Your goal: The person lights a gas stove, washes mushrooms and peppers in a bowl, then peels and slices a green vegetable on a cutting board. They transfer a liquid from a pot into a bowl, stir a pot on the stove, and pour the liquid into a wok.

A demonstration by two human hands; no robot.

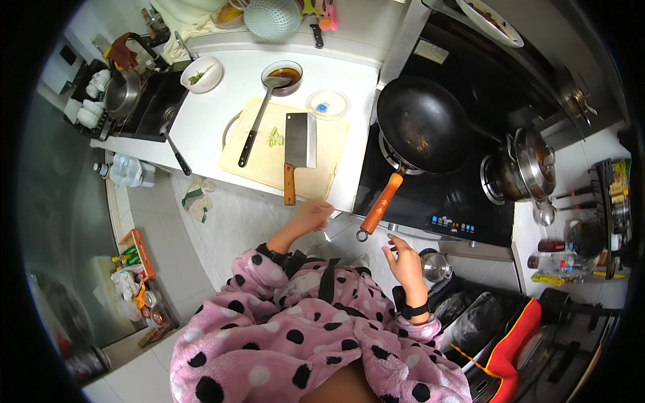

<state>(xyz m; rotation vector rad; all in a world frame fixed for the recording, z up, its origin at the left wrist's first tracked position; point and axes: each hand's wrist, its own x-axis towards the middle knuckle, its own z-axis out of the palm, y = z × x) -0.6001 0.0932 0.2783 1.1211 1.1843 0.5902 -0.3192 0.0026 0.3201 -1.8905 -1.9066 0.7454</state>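
Observation:
My left hand [313, 217] hovers just off the counter's front edge, near the wooden handle of a cleaver [301, 141]; whether its curled fingers hold anything is unclear. My right hand [401, 257] is empty, fingers apart, below the orange handle of a black wok [423, 126] on the cooktop. The cleaver lies on a cream cutting board [330, 151] beside chopped green pieces [276, 137]. A metal turner [256, 123] rests with its blade on a glass bowl of brown liquid [292, 85]. A clear lid [328, 104] lies by the board.
A white bowl with green pieces [202, 74] stands near the black sink [151, 113]. A ladle-like utensil [176, 151] overhangs the counter edge. A lidded steel pot [534, 163] sits right of the wok on the black cooktop [443, 201]. Below right is an open drawer [484, 322].

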